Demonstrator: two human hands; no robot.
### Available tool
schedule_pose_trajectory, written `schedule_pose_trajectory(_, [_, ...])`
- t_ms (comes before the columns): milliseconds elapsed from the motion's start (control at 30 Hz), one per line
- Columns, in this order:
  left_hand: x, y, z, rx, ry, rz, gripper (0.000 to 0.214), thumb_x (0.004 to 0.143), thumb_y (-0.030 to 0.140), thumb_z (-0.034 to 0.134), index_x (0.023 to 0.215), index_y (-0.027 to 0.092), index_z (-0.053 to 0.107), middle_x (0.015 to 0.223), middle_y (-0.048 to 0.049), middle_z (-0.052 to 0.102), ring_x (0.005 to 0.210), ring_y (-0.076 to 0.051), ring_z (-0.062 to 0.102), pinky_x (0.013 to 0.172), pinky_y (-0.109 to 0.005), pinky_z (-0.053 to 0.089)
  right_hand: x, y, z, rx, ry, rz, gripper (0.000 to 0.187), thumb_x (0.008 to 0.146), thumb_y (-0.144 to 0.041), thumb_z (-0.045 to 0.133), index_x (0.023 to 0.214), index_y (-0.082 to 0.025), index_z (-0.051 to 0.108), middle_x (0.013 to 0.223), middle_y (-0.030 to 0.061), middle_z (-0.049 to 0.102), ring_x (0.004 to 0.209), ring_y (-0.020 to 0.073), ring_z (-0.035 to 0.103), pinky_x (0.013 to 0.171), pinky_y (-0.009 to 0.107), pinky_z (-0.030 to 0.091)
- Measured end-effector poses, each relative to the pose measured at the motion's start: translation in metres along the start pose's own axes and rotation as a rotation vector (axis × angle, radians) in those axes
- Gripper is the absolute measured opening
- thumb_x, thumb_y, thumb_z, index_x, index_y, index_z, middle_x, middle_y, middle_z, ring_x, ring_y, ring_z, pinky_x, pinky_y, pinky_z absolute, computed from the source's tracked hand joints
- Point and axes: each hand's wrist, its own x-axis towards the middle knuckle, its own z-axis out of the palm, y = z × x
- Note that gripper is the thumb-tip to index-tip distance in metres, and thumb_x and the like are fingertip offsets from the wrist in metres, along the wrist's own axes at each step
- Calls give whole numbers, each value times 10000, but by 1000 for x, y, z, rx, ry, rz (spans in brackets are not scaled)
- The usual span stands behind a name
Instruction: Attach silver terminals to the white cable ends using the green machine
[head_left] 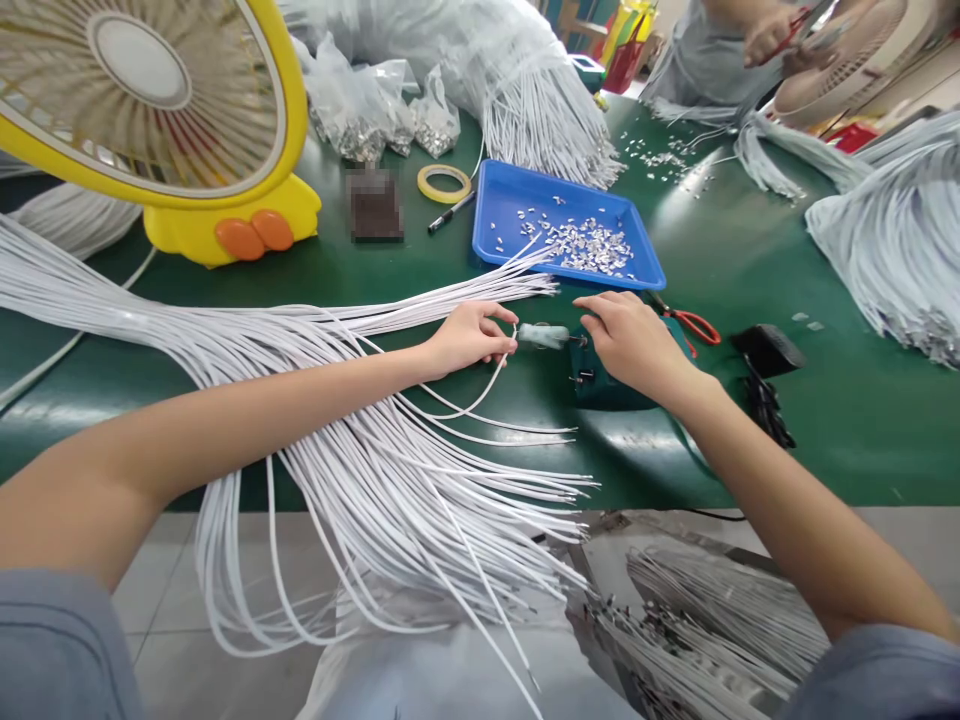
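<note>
My left hand [471,336] pinches the end of a white cord [480,392] and holds it against the pale nozzle [544,336] of a small dark green machine [600,385] on the green table [750,250]. My right hand [630,338] rests curled on top of that machine, fingers bent down over it. A thick fan of white cords [315,330] lies under my left arm and spills over the table's near edge. A blue tray [495,205] with several small metal tips sits just beyond my hands.
A yellow fan [172,120] stands at the back left. Orange-handled scissors [694,322], a black adapter [766,348], a tape roll [444,182], a pen [450,212] and bags of metal parts [360,100] lie around. Another person's hands [772,35] work at the far right among more cord bundles [892,240].
</note>
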Motion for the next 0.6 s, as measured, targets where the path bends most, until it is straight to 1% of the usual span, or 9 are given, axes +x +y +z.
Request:
schedule_pose_trajectory(67, [-1,1,0,-22,6,7,344,722,84,716,1052,52,625,591,-20,686,477,-82,599,457,-162,429,-2,3,-2,11,48,-7,381,931,-207,414,1191,-78,661,1153,178,684,1101,353,596,936,509,489])
schedule_pose_trajectory(100, [-1,2,0,-40,13,11,366,718,83,719,1069,52,621,592,-17,685,473,-79,594,453,-160,424,-4,2,-4,22,107,-10,363,926,-200,422,1156,-82,677,1126,177,690,1087,348,602,937,512,490])
schedule_pose_trajectory(167, [-2,5,0,-87,30,12,396,711,81,723,1091,50,618,595,-12,682,470,-81,595,443,-160,417,-7,-5,-6,93,303,-19,321,920,-182,434,1086,-113,700,1067,160,698,1044,317,620,929,496,499])
schedule_pose_trajectory(233, [-3,8,1,-135,41,17,323,709,87,721,1020,43,645,597,-15,675,477,-83,602,435,-158,411,-9,-20,-4,283,532,-31,288,921,-167,439,1047,-164,698,1002,116,698,969,256,645,863,427,535])
schedule_pose_trajectory(300, [-5,11,2,-174,42,53,197,707,115,727,881,43,671,601,-19,663,482,-80,600,424,-156,399,-9,-39,4,593,656,-22,263,926,-167,442,1020,-206,684,911,65,685,830,190,657,676,318,553])
schedule_pose_trajectory(367, [-6,12,2,-195,29,96,178,694,179,759,785,50,678,588,-19,650,482,-80,594,419,-158,395,-5,-56,17,881,687,-2,222,912,-172,479,1017,-219,669,865,34,673,707,142,639,549,250,513])
schedule_pose_trajectory(433, [-8,13,2,-204,14,115,250,658,250,807,764,58,685,557,-12,636,477,-86,589,419,-165,396,-2,-67,30,1083,666,23,196,897,-185,508,1015,-215,662,863,25,677,641,112,614,493,220,483])
schedule_pose_trajectory(533, [-9,14,1,-217,-11,120,321,611,307,854,757,71,693,565,-11,641,491,-92,599,429,-170,397,-3,-71,43,1233,582,51,174,881,-205,542,1002,-202,668,888,33,691,661,107,612,475,202,484])
schedule_pose_trajectory(600, [-11,14,0,-225,-40,113,320,626,320,851,768,78,698,614,-22,664,517,-94,615,446,-172,401,-6,-70,45,1279,546,52,170,880,-208,551,996,-198,675,883,35,694,689,112,620,477,199,496])
